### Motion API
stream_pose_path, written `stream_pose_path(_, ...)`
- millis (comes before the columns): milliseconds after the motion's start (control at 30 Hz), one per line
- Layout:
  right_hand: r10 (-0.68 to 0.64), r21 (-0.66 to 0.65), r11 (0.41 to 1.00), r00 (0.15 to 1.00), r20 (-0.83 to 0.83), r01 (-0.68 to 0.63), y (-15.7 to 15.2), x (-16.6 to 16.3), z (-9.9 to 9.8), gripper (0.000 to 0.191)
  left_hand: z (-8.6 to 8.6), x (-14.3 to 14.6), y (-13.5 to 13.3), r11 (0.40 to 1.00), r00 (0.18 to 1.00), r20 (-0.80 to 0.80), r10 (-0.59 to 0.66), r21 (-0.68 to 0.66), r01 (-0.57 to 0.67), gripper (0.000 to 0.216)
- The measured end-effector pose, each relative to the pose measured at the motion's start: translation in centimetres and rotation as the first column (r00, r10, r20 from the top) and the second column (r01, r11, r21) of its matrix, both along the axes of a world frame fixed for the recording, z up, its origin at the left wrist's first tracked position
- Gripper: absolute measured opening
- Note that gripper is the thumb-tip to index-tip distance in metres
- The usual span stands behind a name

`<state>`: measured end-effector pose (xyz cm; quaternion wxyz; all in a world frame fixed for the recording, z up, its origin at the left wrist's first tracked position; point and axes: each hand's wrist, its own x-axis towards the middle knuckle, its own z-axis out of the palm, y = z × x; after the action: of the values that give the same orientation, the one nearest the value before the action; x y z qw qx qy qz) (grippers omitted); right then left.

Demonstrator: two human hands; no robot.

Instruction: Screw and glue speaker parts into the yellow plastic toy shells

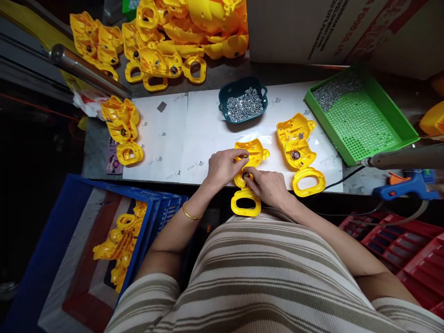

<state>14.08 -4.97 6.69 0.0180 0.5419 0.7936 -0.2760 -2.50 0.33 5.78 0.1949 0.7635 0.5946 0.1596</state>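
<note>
A yellow plastic shell half with a ring handle lies at the table's front edge, hollow side up. Over its middle is my left hand, fingers pinched on something small and dark that I cannot make out. My right hand rests on the shell's lower part, thumb and fingers closed about a round dark part there. The shell's ring handle sticks out over the edge toward my body. To the right lies a second yellow shell half with thin wires and a round speaker-like part inside.
A dark green bowl of small metal pieces stands behind my hands. At right is a green basket; a blue glue gun hangs nearby. Yellow shells pile up at the back. A blue crate stands lower left, red crates lower right.
</note>
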Motion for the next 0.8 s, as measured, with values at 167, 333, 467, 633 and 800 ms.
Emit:
stream_pose_path(167, 0.003, 0.013, 1.0, 1.0, -0.019, -0.002, 0.0, -0.1, -0.1, 0.035, 0.2, -0.1, -0.2, 0.999, 1.0, -0.004, 0.006, 0.051, -0.006, 0.017)
stream_pose_path(333, -0.002, 0.041, 0.999, 0.999, -0.04, 0.004, 0.2, -0.1, -0.4, 0.033, 0.2, -0.1, 0.2, 0.994, 0.989, 0.134, 0.065, -0.092, -0.053, 0.015)
stream_pose_path(467, 0.002, 0.059, 0.998, 0.995, -0.101, 0.004, 0.3, 0.2, -0.7, 0.031, 0.0, 0.1, 0.5, 0.932, 0.924, 0.342, 0.171, -0.36, -0.039, 0.016)
stream_pose_path(633, 0.009, 0.113, 0.993, 0.979, -0.202, 0.014, 0.1, 0.9, -1.2, 0.03, -0.1, 0.6, 0.3, 0.996, 0.979, 0.201, -0.027, -0.079, 0.043, 0.013)
stream_pose_path(800, -0.14, 0.24, 0.947, 0.946, -0.291, 0.214, 0.6, 2.1, -1.9, 0.033, -0.8, 0.6, 0.0, 0.989, 0.987, -0.07, -0.147, -0.026, 0.145, 0.019)
